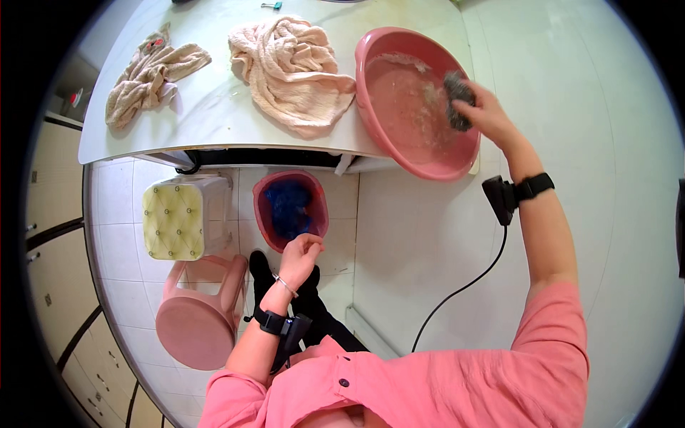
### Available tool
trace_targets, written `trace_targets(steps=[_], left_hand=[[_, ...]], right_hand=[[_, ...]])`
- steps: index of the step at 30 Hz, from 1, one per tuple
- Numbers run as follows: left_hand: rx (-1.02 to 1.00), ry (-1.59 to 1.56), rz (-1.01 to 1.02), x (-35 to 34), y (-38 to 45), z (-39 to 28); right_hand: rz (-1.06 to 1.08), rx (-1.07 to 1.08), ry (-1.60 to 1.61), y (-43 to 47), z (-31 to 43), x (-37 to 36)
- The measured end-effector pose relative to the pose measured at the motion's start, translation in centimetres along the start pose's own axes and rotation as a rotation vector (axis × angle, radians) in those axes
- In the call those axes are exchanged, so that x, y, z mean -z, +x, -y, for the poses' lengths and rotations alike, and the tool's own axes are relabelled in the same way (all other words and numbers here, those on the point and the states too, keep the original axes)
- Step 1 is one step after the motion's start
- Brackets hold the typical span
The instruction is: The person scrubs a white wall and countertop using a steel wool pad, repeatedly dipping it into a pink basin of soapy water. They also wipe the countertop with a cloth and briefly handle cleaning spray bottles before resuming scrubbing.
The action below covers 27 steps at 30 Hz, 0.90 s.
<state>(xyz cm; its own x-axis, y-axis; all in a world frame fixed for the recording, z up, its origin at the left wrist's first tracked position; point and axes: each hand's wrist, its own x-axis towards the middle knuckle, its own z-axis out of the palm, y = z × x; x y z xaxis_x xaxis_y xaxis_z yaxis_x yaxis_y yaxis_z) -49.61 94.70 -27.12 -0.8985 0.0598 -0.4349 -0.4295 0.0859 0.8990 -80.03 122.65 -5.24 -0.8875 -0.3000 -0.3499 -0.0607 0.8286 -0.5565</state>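
Observation:
A wet dark grey cloth or scrubber (458, 101) is gripped in my right hand (486, 113), over the right side of a pink plastic basin (369, 115). Cloudy water with some foam fills the basin's bottom, and the basin stands on the marble-patterned table (214, 125). My left hand (301, 259) is in front of the table at the near rim of a small pink bin (322, 206) lined with a blue plastic bag (289, 206). Its fingers are curled, and whether they hold anything is hidden. A crumpled beige towel (291, 75) lies directly left of the basin.
A smaller beige cloth (152, 75) lies at the table's left, and a teal binder clip (272, 6) at its far edge. Below stand a stool with a yellow-green padded top (174, 222) and a pink plastic stool (195, 331). Cabinets (56, 182) line the left.

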Motion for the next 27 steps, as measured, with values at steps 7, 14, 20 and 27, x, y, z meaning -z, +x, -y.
trace_targets(steps=[7, 14, 20, 27], left_hand=[[-0.017, -0.024, 0.039, -0.1, -0.3, 0.9], [0.079, -0.168, 0.061, -0.7, -1.1, 1.5], [-0.009, -0.078, 0.04, -0.9, -1.0, 3.7], [0.332, -0.117, 0.036, -3.7, 0.0, 15.1]], right_hand=[[-0.086, -0.144, 0.226, -2.0, -0.5, -1.6], [-0.4, -0.073, 0.211, -13.4, -0.8, -0.2], [-0.183, -0.334, 0.017, -19.9, -10.2, -11.4], [0.007, 0.136, -1.512, -6.0, -25.8, -20.8]])
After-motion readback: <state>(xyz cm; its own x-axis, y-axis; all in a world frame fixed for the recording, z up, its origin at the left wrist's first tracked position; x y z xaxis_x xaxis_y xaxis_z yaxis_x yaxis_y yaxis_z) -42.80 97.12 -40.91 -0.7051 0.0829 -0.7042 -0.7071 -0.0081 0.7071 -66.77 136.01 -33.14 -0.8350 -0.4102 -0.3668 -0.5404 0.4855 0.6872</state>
